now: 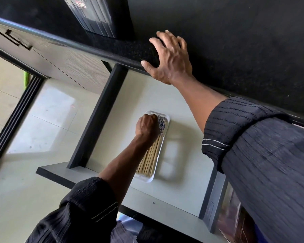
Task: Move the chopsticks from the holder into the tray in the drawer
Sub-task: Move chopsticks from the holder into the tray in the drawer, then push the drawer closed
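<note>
The task looks almost finished. The chopsticks [150, 155] lie together lengthwise inside the white tray [162, 137], and the tray sits on the pale floor of the open drawer [182, 120]. Beside the tray, the drawer floor shows nothing else. The left hand [147, 128] is down over the patterned ends of the chopsticks, curled like a fist; whether it grips them or only presses them flat, one cannot tell. The right hand [168, 58] rests spread open on the edge of the dark counter [235, 41] above the tray, holding nothing. The dark ribbed holder [96, 16] stands on that counter, farther from the tray; its inside is out of view, so it is unclear whether any chopsticks remain there. Probably only letting go and closing the drawer is left.
</note>
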